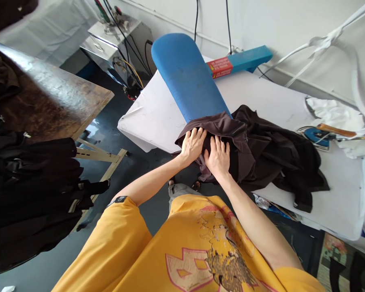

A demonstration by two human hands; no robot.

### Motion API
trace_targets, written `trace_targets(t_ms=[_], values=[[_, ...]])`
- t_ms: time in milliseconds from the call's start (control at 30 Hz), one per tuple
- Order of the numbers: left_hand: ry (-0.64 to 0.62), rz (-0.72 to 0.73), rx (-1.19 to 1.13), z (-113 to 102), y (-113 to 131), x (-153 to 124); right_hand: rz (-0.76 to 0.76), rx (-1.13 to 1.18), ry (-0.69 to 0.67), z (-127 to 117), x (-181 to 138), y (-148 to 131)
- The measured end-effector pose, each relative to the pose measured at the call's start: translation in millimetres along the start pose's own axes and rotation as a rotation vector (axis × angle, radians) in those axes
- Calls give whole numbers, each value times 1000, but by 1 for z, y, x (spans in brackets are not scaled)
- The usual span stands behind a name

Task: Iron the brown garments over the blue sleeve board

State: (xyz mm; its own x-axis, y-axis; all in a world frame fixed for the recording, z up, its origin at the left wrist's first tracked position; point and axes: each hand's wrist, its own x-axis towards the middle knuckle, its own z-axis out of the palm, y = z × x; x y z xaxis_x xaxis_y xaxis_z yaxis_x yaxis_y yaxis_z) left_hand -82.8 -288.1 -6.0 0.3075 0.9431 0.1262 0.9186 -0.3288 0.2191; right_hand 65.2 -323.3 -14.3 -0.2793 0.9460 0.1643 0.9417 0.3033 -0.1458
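Note:
A dark brown garment (252,150) is draped over the near end of a padded blue ironing board (191,77) and spreads to the right in loose folds. My left hand (192,147) rests on the cloth near its left edge, fingers slightly bent and pressed down. Beside it, my right hand (218,157) lies on the same garment with its fingers spread and pointing away from me. A narrow gap separates the two hands. Folds of cloth hide the board's near end.
Right of the garment, an iron (318,136) with a wooden handle stands on the white-covered table (331,202) by white cloths. Behind the board is a blue-green arm (246,61) with a red label. Dark clothes (27,194) hang left below a brown table (54,97); a metal machine (118,44) stands behind.

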Motion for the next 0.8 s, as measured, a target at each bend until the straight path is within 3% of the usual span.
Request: trace_targets(t_ms=[133, 300, 800], values=[[54, 91, -24, 8, -5, -12, -1, -9, -2, 0, 0, 0], [28, 259, -111, 16, -8, -10, -2, 4, 11, -1, -1, 0], [-48, 148, 39, -4, 1, 15, 2, 17, -24, -3, -1, 0]])
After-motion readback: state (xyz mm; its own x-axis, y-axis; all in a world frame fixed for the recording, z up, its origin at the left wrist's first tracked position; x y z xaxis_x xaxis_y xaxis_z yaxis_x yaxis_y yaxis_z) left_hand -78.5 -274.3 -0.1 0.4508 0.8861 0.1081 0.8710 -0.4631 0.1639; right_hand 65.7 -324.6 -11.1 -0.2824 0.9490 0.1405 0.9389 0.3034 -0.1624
